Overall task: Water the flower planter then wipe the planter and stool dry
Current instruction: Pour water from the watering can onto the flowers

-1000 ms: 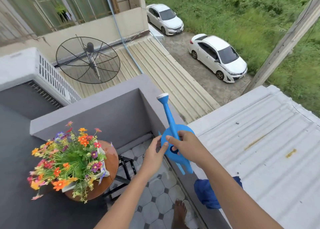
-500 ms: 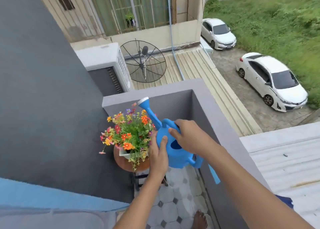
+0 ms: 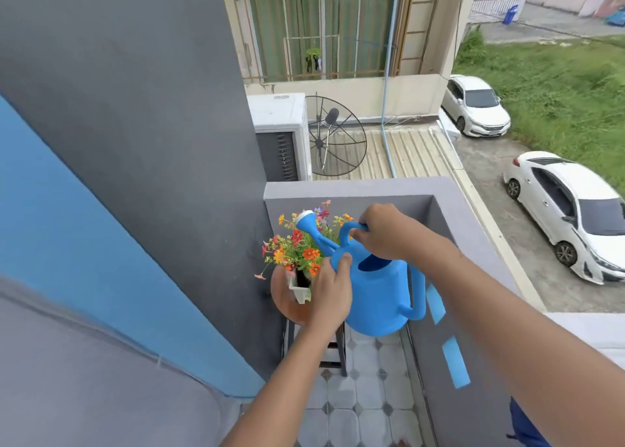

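Balcony stool (image 3: 290, 306), white planter (image 3: 299, 289) of flowers (image 3: 297, 247) (mixed colours), both hands' fingers (image 3: 358, 235) gripping blue watering can (image 3: 378, 298).

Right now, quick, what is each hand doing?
Left hand: closed against the side of the blue watering can, steadying it.
Right hand: fingers closed around the can's top handle.
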### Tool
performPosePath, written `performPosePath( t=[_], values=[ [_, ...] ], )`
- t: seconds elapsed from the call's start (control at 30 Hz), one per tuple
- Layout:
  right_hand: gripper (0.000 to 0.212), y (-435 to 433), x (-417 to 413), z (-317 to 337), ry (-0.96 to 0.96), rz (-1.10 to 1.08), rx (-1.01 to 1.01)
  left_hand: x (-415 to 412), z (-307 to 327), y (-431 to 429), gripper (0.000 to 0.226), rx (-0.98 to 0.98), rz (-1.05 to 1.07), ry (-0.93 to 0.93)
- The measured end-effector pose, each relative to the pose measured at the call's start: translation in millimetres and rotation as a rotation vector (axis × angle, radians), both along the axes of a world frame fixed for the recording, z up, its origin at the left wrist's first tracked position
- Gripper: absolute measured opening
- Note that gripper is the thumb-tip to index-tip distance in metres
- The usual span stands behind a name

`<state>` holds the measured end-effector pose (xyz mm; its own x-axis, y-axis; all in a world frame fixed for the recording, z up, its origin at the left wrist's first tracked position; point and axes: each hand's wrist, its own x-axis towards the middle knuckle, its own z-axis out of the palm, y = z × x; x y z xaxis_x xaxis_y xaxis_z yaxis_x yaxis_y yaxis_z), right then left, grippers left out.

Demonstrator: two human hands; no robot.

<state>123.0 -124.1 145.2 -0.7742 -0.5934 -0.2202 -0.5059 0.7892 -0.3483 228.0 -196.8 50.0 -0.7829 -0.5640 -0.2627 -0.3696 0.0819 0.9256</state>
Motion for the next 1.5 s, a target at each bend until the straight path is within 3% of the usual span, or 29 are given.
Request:
performPosePath(
  t=[0.37, 0.53, 0.6, 0.7, 1.07, 1.3, 1.5],
  values=[
    [0.042, -29.3, 11.0, 21.0, 0.019, 0.069, 0.097, 12.6, 6.0, -19.5, 0.049, -0.032, -0.012, -0.014],
    [0.04, -37.8, 13.4, 28.8, 0.05, 0.079, 0.137, 16.7, 8.7, -24.0, 0.028, -0.194, -0.058, -0.046],
    [0.039, -39.4, 12.0, 30.2, 0.041, 0.074, 0.138, 17.0, 12.4, -24.2, 0.033, -0.211, -0.08, -0.042],
    [0.036, -38.3, 8.3, 31.1, 0.021, 0.073, 0.132, 16.2, 17.0, -21.4, 0.05, -0.099, -0.068, -0.009],
    [0.033, -17.7, -10.0, 32.3, 0.029, 0.016, 0.146, 0.1, 22.1, -4.1, 0.046, -0.008, -0.138, 0.034],
    [0.031, -1.1, -22.7, 36.2, 0.04, -0.039, 0.159, -20.4, 22.8, 9.7, 0.066, -0.024, -0.185, 0.027],
    [0.03, 12.8, -35.6, 33.1, 0.051, -0.094, 0.163, -34.8, 22.7, 18.7, 0.048, 0.018, -0.217, 0.018]
  ],
)
